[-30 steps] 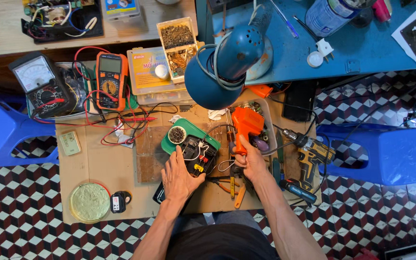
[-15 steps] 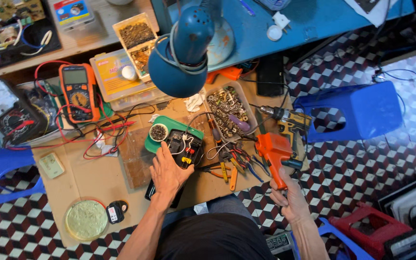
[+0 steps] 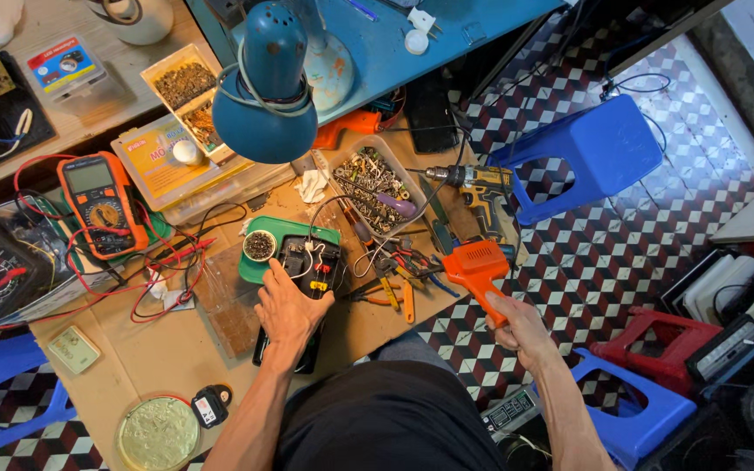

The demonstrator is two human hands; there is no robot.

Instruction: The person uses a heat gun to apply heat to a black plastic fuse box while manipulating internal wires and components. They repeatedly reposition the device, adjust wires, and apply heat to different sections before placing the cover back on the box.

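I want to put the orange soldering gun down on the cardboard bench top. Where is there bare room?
Barest is the cardboard left of the left hand, between the red test leads and the round lidded dish. A smaller patch lies below the orange-handled pliers. Crowded: around the screw tray and cordless drill, near the right hand holding the soldering gun.

You sit over a checkered floor [image 3: 560, 288]. A blue stool [image 3: 599, 153] stands far right, and a blue lamp [image 3: 263, 96] hangs above your table [image 3: 167, 353].
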